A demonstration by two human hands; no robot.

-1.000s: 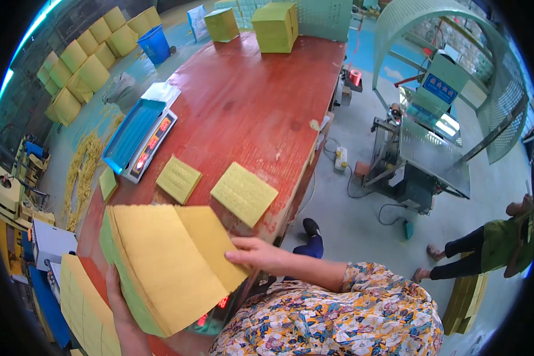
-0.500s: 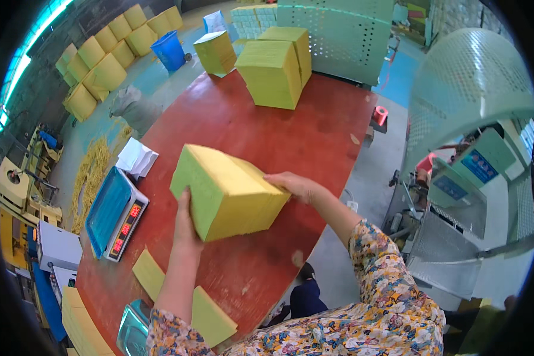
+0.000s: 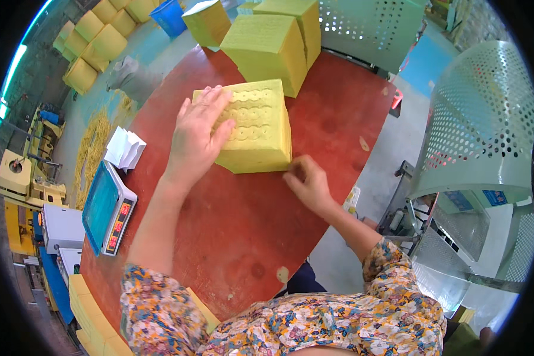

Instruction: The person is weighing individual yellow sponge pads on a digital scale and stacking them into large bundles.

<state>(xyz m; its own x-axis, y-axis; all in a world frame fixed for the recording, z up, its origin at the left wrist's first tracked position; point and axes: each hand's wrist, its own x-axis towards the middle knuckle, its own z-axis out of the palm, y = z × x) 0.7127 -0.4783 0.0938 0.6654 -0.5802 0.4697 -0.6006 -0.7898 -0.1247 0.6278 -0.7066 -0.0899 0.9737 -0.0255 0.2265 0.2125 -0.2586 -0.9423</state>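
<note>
A thick block of stacked yellow paper [image 3: 258, 127] stands on the red table, its embossed top face showing rows of round marks. My left hand [image 3: 199, 133] lies on the left part of that top, fingers extended and thumb apart. At the block's near right corner is my right hand [image 3: 310, 185], fingers curled in; whether they pinch anything is hidden. Just behind stand two larger yellow paper blocks [image 3: 264, 50], side by side, and a smaller yellow block [image 3: 207, 24] is to their left.
The red table [image 3: 249, 237] carries a scale [image 3: 110, 207] with a blue tray and folded white paper [image 3: 124, 148] at its left edge. A perforated green metal panel [image 3: 371, 35] rises behind. Machinery with a perforated guard [image 3: 480, 124] stands to the right. Yellow sheets [image 3: 202, 308] lie partly under my left sleeve.
The tilted paper block now stands squarely, farther back, with its embossed face up. My left hand went from its side to its top; my right hand dropped to the near right corner.
</note>
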